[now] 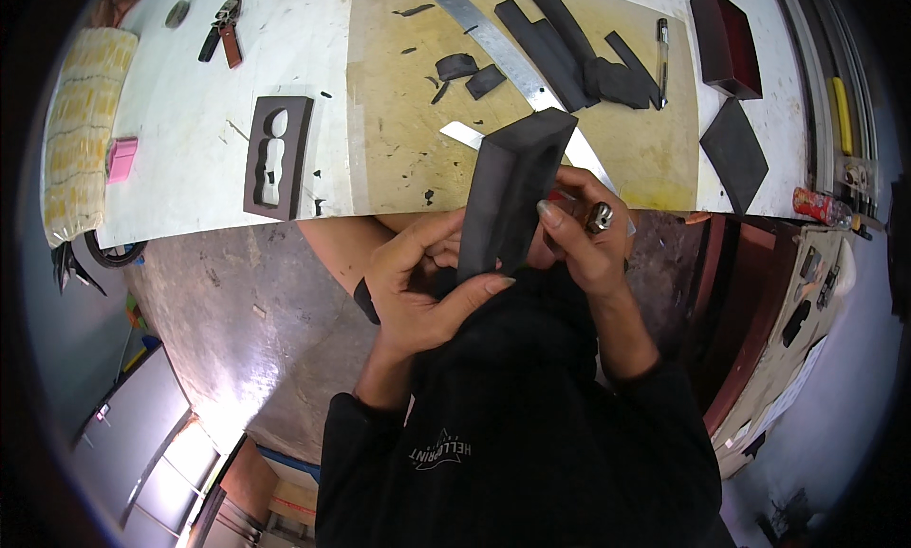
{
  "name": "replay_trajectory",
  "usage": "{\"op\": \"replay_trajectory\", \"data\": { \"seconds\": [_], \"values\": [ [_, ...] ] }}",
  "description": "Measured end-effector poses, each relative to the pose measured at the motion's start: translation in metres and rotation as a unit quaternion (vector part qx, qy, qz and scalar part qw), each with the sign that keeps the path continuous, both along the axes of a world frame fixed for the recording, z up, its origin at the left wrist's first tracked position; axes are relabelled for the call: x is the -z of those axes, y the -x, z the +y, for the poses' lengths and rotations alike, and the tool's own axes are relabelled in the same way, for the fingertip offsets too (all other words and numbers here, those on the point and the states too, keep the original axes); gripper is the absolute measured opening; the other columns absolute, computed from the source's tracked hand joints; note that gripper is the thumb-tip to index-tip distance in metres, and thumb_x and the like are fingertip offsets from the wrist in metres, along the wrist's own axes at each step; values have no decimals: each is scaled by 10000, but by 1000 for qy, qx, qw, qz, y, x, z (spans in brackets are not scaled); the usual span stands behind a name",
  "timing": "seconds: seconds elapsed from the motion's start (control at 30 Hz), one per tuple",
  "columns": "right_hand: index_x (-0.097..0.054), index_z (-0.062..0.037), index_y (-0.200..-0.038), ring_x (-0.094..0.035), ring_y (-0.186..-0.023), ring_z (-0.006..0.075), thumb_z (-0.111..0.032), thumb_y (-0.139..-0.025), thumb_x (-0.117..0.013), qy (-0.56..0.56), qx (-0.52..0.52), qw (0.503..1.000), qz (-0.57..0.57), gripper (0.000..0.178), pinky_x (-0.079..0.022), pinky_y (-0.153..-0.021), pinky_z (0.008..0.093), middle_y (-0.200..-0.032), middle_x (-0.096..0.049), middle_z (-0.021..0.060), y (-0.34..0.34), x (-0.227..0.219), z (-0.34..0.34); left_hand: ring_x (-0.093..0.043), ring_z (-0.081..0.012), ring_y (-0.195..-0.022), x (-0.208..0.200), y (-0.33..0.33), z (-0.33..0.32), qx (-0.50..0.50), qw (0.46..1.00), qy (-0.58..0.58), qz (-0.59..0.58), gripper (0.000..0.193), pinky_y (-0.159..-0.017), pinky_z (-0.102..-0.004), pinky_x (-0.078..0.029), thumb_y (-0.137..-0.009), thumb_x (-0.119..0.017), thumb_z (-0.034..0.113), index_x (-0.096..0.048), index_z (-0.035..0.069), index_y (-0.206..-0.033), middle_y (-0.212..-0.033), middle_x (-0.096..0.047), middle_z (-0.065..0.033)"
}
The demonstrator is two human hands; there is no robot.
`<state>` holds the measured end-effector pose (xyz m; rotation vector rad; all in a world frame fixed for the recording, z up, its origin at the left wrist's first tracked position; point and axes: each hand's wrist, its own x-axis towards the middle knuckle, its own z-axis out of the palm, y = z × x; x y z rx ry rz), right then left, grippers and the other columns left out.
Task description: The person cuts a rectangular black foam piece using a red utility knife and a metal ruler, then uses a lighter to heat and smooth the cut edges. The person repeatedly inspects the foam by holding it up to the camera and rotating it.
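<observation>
My left hand (413, 287) grips the lower end of a black foam block (508, 187) tilted upright, with its thumb along the near edge. A long recess runs down the block's right face. Beside that face is my right hand (588, 235), closed around a small tool (599, 218) with a shiny metal end; its exact kind is hidden by the fingers. The thumb of that hand lies close to the recess. Behind the block, a steel ruler (493, 50) crosses the tan cutting mat (399, 102). A short pale metal strip (462, 135) pokes out left of the block.
Several foam offcuts (546, 59) and a pen (662, 64) lie on the mat. At left are a foam insert with a shaped cut-out (277, 159), keys (226, 28) and a pink piece (121, 160). A dark red box (726, 45) and black sheet (734, 156) are at right.
</observation>
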<state>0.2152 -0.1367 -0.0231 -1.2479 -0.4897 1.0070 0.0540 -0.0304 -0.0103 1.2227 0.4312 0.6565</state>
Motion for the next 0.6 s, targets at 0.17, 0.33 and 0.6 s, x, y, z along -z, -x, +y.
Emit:
{"op": "replay_trajectory", "data": {
  "seconds": [0.17,0.33,0.6],
  "values": [
    [-554,69,-1140,-604,-777,98,-71,-870,-645,-51,19,998,-37,317,-458,-627,207,-960,-656,133,8,7,5,-634,-171,-890,11,-1,-4,7,991,84,-102,416,-779,-275,-506,-821,-686,24,-521,-97,-1183,-1024,-624,-160],
    [-558,66,-1136,-579,-728,79,-65,-873,-640,-89,-10,996,-4,305,-427,-576,199,-950,-658,127,15,12,3,-520,-148,-808,20,-20,18,-100,971,-218,22,229,-711,-242,-428,-783,-651,-22,-612,-38,-1008,-1018,-540,-152],
    [-565,56,-1131,-385,-449,6,-125,-907,-582,-68,-55,978,190,289,-257,-404,171,-768,-609,45,21,19,-5,-492,-129,-755,17,-22,17,-115,944,-306,37,195,-602,-213,-389,-665,-766,-32,-699,-8,-846,-914,-497,-88]
  ]
}}
